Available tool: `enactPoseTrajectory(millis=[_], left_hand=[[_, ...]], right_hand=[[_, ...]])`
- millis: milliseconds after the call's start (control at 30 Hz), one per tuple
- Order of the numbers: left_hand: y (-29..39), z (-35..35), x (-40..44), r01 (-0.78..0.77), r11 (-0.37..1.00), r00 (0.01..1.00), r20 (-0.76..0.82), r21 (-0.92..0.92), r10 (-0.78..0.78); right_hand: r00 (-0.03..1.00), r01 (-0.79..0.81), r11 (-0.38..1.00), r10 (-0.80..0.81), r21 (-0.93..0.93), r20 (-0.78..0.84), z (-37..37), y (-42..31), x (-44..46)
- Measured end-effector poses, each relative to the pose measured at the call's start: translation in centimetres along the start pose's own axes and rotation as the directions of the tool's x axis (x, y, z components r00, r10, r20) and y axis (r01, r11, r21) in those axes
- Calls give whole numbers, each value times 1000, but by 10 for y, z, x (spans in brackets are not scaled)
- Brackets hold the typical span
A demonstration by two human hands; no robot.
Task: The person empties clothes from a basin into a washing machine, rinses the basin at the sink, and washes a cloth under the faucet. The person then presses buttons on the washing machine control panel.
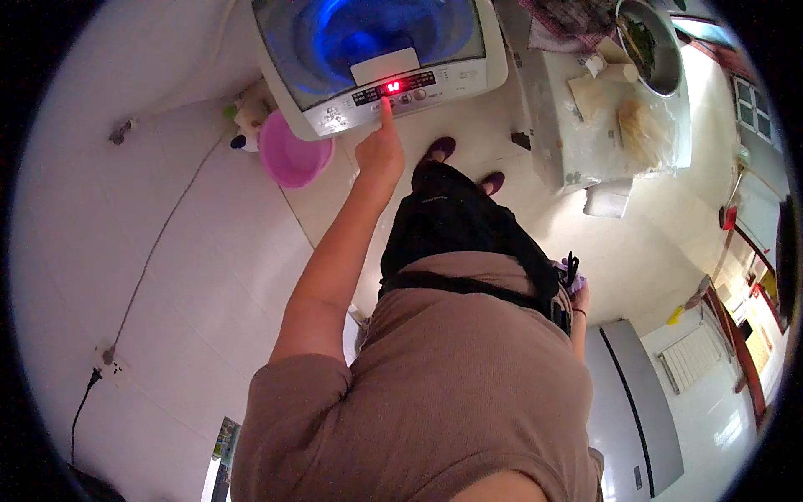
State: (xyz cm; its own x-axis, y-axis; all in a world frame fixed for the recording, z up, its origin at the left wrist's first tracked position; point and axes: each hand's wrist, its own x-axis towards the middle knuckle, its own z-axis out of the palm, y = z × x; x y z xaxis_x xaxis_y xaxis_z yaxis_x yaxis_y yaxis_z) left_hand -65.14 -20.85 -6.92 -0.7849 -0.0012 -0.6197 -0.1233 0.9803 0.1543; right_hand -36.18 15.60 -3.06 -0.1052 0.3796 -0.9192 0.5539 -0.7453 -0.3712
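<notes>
My left hand (pixel 381 156) reaches forward with its index finger stretched out and the other fingers curled in. That fingertip meets the control panel (pixel 435 90) of a top-loading washing machine, just under a lit red display (pixel 392 87). Blue light fills the tub (pixel 355 33) behind the panel. Low at my right side, partly hidden by my clothes, my right hand (pixel 581 297) is closed round a small crumpled purple thing (pixel 575 276), whose kind I cannot make out. A black loop shows beside it.
A pink basin (pixel 293 155) stands left of the machine. To the right, a plastic-covered surface (pixel 560 117) bears a metal bowl (pixel 661 50) with greens, and bags. A grey cabinet-like appliance (pixel 636 402) is at lower right. A cord (pixel 167 226) runs along the left wall.
</notes>
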Motion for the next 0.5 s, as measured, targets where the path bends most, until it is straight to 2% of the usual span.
enactPoseTrajectory(millis=[33,200,333,433,500], left_hand=[[0,-1,-1,2,1000,1000,8,4,-2],[-2,3,3,12,1000,1000,-3,-25,-12],[0,0,2,24,1000,1000,19,-18,-24],[2,-4,1,28,1000,999,17,-3,-28],[1,-3,3,25,1000,999,21,0,-25]], right_hand=[[1000,-6,1000,6,-22,-23,3,-2,-1],[984,39,998,-47,47,171,-7,-2,12],[998,10,999,-13,46,65,11,-12,0],[993,39,999,-41,20,113,24,-14,-10],[976,16,998,-30,63,218,24,-14,-8]])
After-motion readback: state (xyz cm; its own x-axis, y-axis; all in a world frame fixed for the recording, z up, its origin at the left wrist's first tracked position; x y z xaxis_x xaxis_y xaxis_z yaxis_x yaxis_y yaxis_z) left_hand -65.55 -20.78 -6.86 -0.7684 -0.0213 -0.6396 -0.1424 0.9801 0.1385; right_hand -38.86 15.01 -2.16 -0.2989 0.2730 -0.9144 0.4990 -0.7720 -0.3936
